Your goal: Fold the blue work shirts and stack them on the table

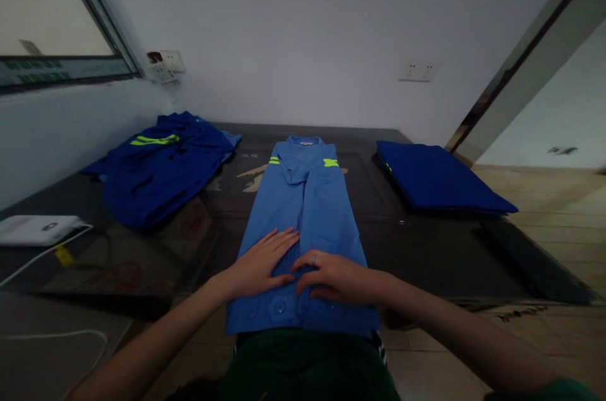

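A light blue work shirt (305,205) with yellow-green reflective patches lies lengthwise on the dark table (426,249), sleeves folded in, collar at the far end. My left hand (262,262) rests flat on its near part with fingers spread. My right hand (331,275), with a ring on one finger, lies beside it on the shirt's lower middle, fingers curled against the cloth. The two hands touch at the fingertips. The shirt's hem hangs over the table's near edge.
A heap of dark blue garments (161,167) with reflective stripes lies at the back left. A folded dark blue stack (435,177) sits at the back right. A white device (38,229) with a cable lies at the left. Wall sockets are behind.
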`<move>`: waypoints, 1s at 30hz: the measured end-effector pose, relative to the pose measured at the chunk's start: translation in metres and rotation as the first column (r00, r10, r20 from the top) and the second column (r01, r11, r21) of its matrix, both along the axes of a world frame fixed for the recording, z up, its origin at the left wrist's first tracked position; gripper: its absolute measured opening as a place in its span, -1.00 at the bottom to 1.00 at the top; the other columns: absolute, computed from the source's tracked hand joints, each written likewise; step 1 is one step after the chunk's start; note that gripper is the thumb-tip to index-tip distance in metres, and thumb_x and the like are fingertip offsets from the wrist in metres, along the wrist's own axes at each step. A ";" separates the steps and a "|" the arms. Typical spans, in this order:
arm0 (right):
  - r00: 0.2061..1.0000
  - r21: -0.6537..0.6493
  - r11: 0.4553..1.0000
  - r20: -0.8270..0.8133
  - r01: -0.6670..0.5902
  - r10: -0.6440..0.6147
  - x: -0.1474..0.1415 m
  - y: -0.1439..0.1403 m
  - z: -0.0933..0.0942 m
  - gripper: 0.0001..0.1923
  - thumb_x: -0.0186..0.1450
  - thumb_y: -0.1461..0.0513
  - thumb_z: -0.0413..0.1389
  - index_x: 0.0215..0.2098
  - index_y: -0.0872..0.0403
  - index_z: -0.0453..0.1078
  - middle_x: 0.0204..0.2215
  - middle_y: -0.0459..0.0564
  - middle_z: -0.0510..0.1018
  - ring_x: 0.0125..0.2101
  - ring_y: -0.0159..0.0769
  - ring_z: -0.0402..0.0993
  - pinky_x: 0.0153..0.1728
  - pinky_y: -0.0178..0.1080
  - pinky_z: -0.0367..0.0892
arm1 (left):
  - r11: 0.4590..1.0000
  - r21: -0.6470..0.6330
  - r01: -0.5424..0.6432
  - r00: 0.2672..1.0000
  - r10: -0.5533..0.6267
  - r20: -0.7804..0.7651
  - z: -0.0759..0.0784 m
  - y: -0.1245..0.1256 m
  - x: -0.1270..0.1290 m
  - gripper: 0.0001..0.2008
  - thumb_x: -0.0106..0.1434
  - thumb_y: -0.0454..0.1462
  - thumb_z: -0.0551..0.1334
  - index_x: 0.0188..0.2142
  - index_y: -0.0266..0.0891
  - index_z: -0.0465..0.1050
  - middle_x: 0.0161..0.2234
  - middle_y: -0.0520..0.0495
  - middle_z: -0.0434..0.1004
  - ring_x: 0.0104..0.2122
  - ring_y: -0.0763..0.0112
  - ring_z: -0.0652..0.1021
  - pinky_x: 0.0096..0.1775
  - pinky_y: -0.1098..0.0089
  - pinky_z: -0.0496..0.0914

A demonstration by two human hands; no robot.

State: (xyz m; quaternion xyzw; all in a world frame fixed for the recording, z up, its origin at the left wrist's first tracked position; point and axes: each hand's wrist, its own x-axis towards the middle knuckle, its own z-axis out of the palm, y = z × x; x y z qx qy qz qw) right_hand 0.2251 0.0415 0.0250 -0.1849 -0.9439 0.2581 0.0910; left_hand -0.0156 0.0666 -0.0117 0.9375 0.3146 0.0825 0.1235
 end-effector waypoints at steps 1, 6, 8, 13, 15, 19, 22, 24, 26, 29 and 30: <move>1.000 0.026 1.000 -0.006 0.008 -0.008 -0.001 -0.001 -0.002 -0.75 0.35 0.28 0.04 -0.04 0.06 0.43 0.09 0.11 0.33 0.12 -0.24 0.20 0.09 -0.15 0.23 | 1.000 0.002 -0.002 1.000 0.002 0.014 0.000 0.000 0.000 -0.23 0.25 -0.05 0.19 0.33 -0.21 -0.09 0.31 -0.22 0.02 0.30 0.20 0.07 0.27 0.10 0.01; 0.999 0.133 0.991 0.040 0.032 -0.038 -0.003 -0.010 -0.005 -0.67 0.35 0.33 -0.03 0.04 0.07 0.40 0.12 0.19 0.31 0.12 -0.17 0.24 0.02 -0.13 0.31 | 0.999 0.036 -0.012 0.998 0.010 0.060 0.000 -0.002 -0.002 -0.26 0.28 -0.09 0.17 0.33 -0.16 -0.14 0.32 -0.19 0.00 0.29 0.21 0.11 0.26 0.09 0.08; 0.998 0.142 0.989 0.047 0.032 -0.039 0.000 -0.018 -0.004 -0.63 0.34 0.34 -0.03 0.08 0.05 0.37 0.16 0.16 0.29 0.15 -0.17 0.21 0.06 -0.12 0.29 | 0.999 0.047 0.000 0.998 -0.003 0.064 0.004 -0.009 -0.005 -0.33 0.32 -0.13 0.14 0.33 -0.12 -0.11 0.32 -0.14 0.00 0.29 0.24 0.11 0.25 0.09 0.10; 0.993 0.125 0.985 -0.010 0.117 -0.117 0.027 -0.045 -0.004 -0.52 0.36 0.18 0.03 0.24 -0.02 0.19 0.26 0.09 0.18 0.24 -0.20 0.09 0.23 -0.01 0.07 | 0.989 -0.016 0.144 0.989 -0.145 -0.015 0.017 -0.038 -0.020 -0.41 0.33 -0.17 0.13 0.31 0.04 -0.03 0.33 -0.02 -0.02 0.29 0.23 0.10 0.25 0.07 0.09; 0.976 0.119 0.968 -0.017 0.219 -0.219 0.047 -0.055 -0.012 -0.43 0.33 0.08 0.06 0.28 -0.05 0.11 0.27 0.10 0.16 0.26 -0.19 0.06 0.24 0.01 0.05 | 0.982 -0.049 0.182 0.982 -0.185 -0.048 0.019 -0.049 -0.027 -0.36 0.31 -0.14 0.15 0.32 0.08 -0.07 0.33 0.00 -0.02 0.29 0.20 0.12 0.25 0.03 0.06; 0.935 0.184 0.921 0.028 0.343 -0.354 0.088 -0.068 -0.036 -0.15 0.19 -0.01 0.20 0.34 -0.14 -0.06 0.31 0.10 0.07 0.29 -0.06 -0.03 0.24 0.13 0.02 | 0.976 -0.037 0.215 0.971 -0.217 -0.095 0.012 -0.059 -0.045 -0.26 0.26 -0.06 0.20 0.33 0.11 -0.14 0.32 -0.01 0.01 0.28 0.16 0.14 0.25 0.01 0.04; 0.933 0.303 0.897 0.059 0.323 -0.356 0.104 -0.072 -0.051 -0.05 0.13 0.11 0.29 0.35 -0.22 -0.13 0.33 0.07 0.01 0.30 0.05 -0.12 0.22 0.30 -0.08 | 0.970 0.026 0.240 0.964 -0.235 -0.128 0.001 -0.059 -0.065 -0.14 0.17 -0.01 0.27 0.34 0.08 -0.17 0.31 -0.05 0.03 0.27 0.11 0.16 0.25 0.01 0.06; 0.928 0.421 0.848 0.040 0.321 -0.371 0.102 -0.070 -0.056 -0.14 0.22 0.27 0.20 0.33 -0.26 -0.13 0.32 0.02 0.02 0.31 0.01 -0.14 0.20 0.34 -0.09 | 0.964 0.137 0.230 0.966 -0.208 -0.155 -0.006 -0.057 -0.076 -0.24 0.24 -0.17 0.25 0.32 0.13 -0.12 0.31 -0.02 0.03 0.26 0.14 0.17 0.24 0.01 0.06; 0.926 0.536 0.783 0.006 0.316 -0.378 0.093 -0.066 -0.058 -0.22 0.29 0.40 0.05 0.33 -0.25 -0.12 0.32 0.00 0.04 0.31 -0.05 -0.14 0.19 0.34 -0.06 | 0.939 0.265 0.217 0.969 -0.175 -0.175 -0.011 -0.054 -0.083 -0.31 0.30 -0.40 0.13 0.30 0.18 -0.06 0.30 0.01 0.05 0.26 0.21 0.19 0.24 0.02 0.07; 0.942 0.615 0.739 -0.016 0.273 -0.334 0.077 -0.059 -0.057 -0.31 0.33 0.43 -0.04 0.34 -0.15 -0.09 0.29 0.04 0.11 0.30 -0.08 -0.07 0.19 0.29 -0.01 | 0.909 0.361 0.207 0.972 -0.149 -0.183 -0.015 -0.046 -0.085 -0.33 0.31 -0.51 0.01 0.31 0.10 -0.04 0.29 -0.03 0.09 0.24 0.27 0.22 0.23 0.07 0.11; 0.950 0.613 0.747 -0.019 0.258 -0.312 0.073 -0.057 -0.057 -0.34 0.34 0.41 -0.05 0.34 -0.11 -0.07 0.27 0.05 0.16 0.29 -0.09 -0.02 0.19 0.27 0.00 | 0.907 0.366 0.208 0.971 -0.148 -0.185 -0.015 -0.044 -0.084 -0.35 0.32 -0.50 0.00 0.31 0.06 -0.04 0.29 -0.05 0.10 0.24 0.28 0.22 0.23 0.08 0.13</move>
